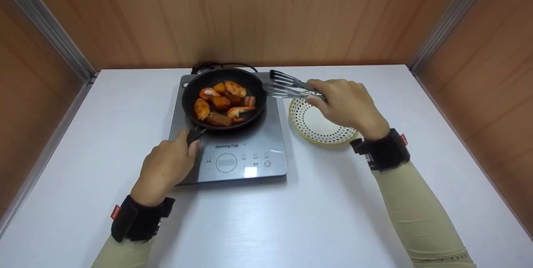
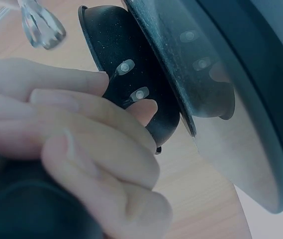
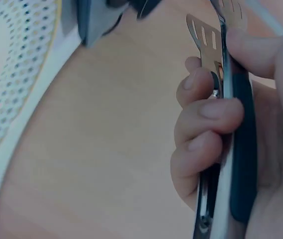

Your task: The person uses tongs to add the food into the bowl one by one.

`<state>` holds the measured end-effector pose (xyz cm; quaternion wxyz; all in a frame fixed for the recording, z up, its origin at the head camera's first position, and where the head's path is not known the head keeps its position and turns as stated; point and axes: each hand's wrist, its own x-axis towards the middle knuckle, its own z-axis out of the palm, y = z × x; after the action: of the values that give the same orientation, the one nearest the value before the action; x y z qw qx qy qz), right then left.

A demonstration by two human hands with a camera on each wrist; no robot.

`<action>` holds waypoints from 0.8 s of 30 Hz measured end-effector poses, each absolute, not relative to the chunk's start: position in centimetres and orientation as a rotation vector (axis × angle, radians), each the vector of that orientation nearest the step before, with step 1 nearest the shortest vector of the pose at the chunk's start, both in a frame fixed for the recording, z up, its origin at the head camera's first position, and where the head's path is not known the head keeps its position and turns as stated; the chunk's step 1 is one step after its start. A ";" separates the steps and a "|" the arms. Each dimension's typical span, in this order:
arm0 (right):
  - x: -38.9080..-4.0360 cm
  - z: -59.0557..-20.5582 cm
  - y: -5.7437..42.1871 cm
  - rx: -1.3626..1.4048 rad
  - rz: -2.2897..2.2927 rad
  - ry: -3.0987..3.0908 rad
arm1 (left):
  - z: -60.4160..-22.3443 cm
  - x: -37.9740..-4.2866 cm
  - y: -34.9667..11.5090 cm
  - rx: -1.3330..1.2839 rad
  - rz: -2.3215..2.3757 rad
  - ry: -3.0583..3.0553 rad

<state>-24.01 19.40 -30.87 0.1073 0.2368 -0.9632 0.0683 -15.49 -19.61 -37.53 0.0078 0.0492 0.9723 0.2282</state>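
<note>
A black frying pan (image 1: pixel 225 128) sits on a grey induction cooktop (image 1: pixel 266 151), its handle toward the person. In it lie shrimp (image 1: pixel 240 111), browned chunks (image 1: pixel 220 118) and other glazed pieces. My left hand (image 1: pixel 168 161) grips the pan's handle; the left wrist view shows the fingers curled round it below the pan's riveted side. Metal tongs (image 1: pixel 287 86) with slotted ends are in my right hand (image 1: pixel 347 103), fingers wrapped round their dark-sided arms in the right wrist view. Their tips are spread slightly apart, just right of the pan's rim and above the cooktop's edge.
A white plate (image 1: pixel 316 120) with a dotted, yellow-edged rim stands right of the cooktop, partly under the right hand. Behind the pan runs a black cord (image 1: pixel 237 64). Wooden panels (image 1: pixel 291 18) enclose the white table (image 1: pixel 250 226) at the back and both sides.
</note>
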 end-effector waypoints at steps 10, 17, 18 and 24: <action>-23.9 -35.1 26.2 0.419 0.432 -2.886 | -37.5 -15.6 -19.7 0.150 0.713 3.025; -23.9 -37.2 28.6 0.294 0.555 -2.921 | -37.4 -15.7 -19.5 0.157 0.687 3.026; -23.9 -37.4 28.7 0.286 0.556 -2.924 | -37.4 -15.7 -19.5 0.154 0.688 3.021; -24.5 -38.5 28.9 0.276 0.562 -2.957 | -37.4 -15.6 -19.6 0.142 0.676 3.006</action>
<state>-24.54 28.88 -38.50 0.0593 0.0911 -0.9766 0.1856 -15.63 -19.61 -37.38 0.0288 0.0461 0.9742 0.2192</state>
